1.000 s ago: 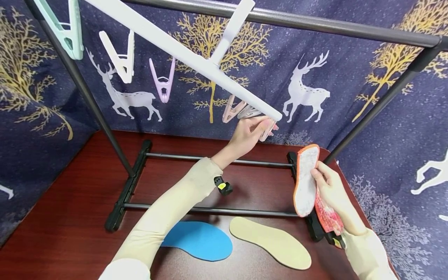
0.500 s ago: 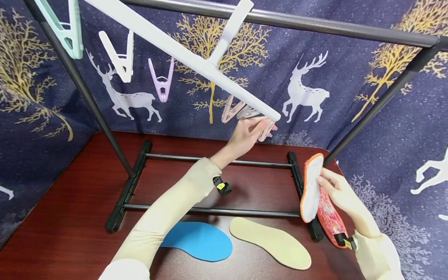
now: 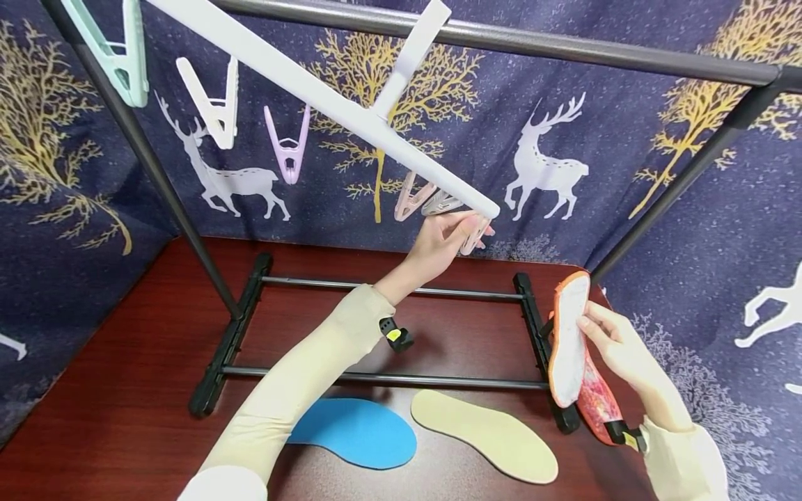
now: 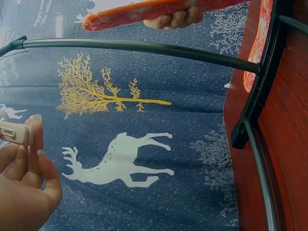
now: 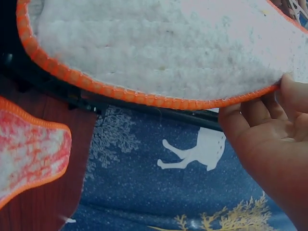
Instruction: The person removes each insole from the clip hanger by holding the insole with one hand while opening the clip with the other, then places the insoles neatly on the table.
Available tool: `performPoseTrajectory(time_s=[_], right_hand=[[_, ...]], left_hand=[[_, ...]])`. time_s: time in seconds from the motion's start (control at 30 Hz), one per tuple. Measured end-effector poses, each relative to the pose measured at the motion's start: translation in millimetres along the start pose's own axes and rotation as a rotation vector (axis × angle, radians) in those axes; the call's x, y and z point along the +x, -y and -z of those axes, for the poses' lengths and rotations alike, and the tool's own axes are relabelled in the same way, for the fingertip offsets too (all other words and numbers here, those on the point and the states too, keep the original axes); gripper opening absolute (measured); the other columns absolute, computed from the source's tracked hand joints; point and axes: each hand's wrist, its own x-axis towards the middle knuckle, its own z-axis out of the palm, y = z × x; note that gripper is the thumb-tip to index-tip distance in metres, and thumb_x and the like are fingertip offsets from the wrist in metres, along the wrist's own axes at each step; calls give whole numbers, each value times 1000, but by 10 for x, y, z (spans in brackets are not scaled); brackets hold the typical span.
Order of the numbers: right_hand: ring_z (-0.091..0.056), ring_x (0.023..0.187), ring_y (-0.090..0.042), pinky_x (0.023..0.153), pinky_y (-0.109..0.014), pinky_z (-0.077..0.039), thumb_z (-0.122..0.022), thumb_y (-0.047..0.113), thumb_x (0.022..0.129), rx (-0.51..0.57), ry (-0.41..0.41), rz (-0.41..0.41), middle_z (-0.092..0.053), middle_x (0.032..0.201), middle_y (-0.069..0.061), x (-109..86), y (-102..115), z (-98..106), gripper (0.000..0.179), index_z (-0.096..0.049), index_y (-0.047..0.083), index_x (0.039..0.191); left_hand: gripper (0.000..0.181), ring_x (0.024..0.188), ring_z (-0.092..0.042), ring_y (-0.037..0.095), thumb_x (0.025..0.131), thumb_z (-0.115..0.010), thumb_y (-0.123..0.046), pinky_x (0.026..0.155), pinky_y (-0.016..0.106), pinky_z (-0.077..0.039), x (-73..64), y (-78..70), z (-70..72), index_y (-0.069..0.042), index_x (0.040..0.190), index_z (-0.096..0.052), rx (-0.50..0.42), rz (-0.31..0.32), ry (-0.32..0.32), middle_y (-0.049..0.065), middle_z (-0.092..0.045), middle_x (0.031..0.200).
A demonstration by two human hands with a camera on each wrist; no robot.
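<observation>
My left hand point(image 3: 435, 243) pinches a pale pink clothes peg point(image 3: 474, 238) at the lower end of a tilted white hanger point(image 3: 351, 115). In the left wrist view, the peg point(image 4: 17, 133) sits between thumb and fingers. My right hand point(image 3: 617, 344) holds an orange-edged insole point(image 3: 569, 341) by its side edge, upright, its white face toward the head camera. Up close in the right wrist view, the thumb lies on that insole's point(image 5: 144, 53) white face, with the fingers behind. Below the right hand, a red-patterned insole point(image 3: 596, 403) lies on the table, partly hidden.
Several more pegs hang from the hanger, among them a purple peg point(image 3: 289, 149) and a mint peg point(image 3: 122, 62). A dark metal rack point(image 3: 564, 56) frames the space. A blue insole point(image 3: 360, 435) and a beige insole point(image 3: 489, 438) lie near the front on the table point(image 3: 94, 390).
My right hand has moved to the right and slightly down with the insole, now farther from the hanger. The left hand stays at the same peg.
</observation>
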Motion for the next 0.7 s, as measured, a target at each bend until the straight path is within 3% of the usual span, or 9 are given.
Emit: performPoseTrajectory(time_s=[0.1, 0.23, 0.43, 0.7], right_hand=[[-56, 94, 14, 81, -3, -41, -45, -5, 97, -6, -10, 1, -62, 102, 29, -17, -22, 30, 42, -58, 30, 117], [-52, 93, 17, 79, -1, -39, -48, -2, 97, -60, -33, -35, -58, 100, 32, -46, -70, 81, 48, -52, 42, 113], [-50, 101, 19, 81, 0, -37, -47, -3, 97, -52, -5, -33, -58, 104, 32, -82, -137, 163, 47, -53, 39, 117], [-52, 102, 19, 82, 0, -39, -43, -7, 97, 18, -11, -35, -60, 107, 32, -137, -264, 280, 54, -52, 42, 119]], left_hand=[[32, 90, -69, 36, 102, -47, -11, 73, 22, -54, -4, 14, 7, 5, 126, -60, 3, 4, 2, 25, -69, 105], [32, 89, -69, 36, 102, -47, -11, 75, 27, -56, -10, 21, 10, 5, 126, -60, -1, 8, 3, 25, -69, 105], [33, 90, -67, 42, 102, -46, -10, 79, 39, -57, -22, 21, 10, 6, 127, -59, -26, 5, 12, 27, -68, 106], [32, 85, -68, 37, 102, -46, -9, 74, 32, -57, -21, 20, 20, 7, 126, -59, -29, -5, 0, 27, -68, 105]])
